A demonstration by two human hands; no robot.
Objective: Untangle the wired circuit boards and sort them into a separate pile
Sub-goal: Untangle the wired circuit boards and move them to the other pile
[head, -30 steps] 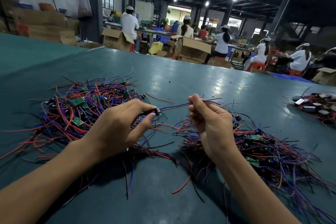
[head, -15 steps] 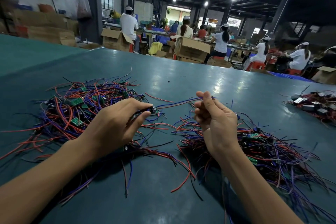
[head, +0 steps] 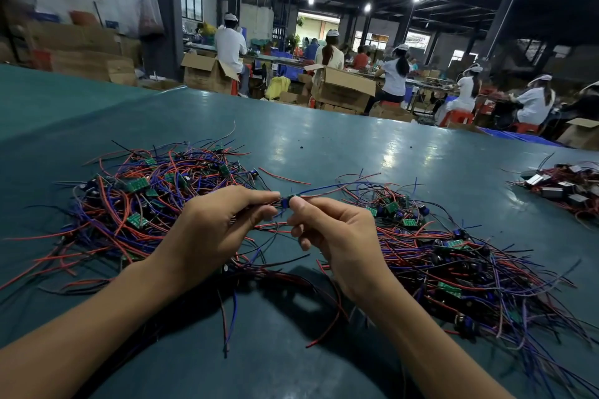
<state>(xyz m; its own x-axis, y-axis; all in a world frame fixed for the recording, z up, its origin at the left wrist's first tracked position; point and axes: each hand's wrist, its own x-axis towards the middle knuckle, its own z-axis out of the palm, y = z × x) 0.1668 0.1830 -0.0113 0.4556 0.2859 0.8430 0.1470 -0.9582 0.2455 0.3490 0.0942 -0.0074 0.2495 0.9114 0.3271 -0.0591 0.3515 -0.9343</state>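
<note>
One small wired circuit board (head: 285, 201) with blue, red and black leads is pinched between both hands above the table, between the two piles. My left hand (head: 214, 230) grips it from the left, my right hand (head: 337, 233) from the right, thumb and fingertips touching it. To the left lies a tangled pile (head: 136, 204) of green boards with red, blue and black wires. To the right lies a second pile (head: 453, 256) of the same boards, its wires trailing toward the near right.
The teal table (head: 340, 152) stretches far ahead. A third heap of boxed parts with wires (head: 564, 188) sits at the far right edge. Loose wires (head: 230, 317) hang below my hands. Beyond the table, seated workers and cardboard boxes fill the hall.
My right hand slid left along the blue wire until it met my left hand at the board. The left hand stayed roughly in place.
</note>
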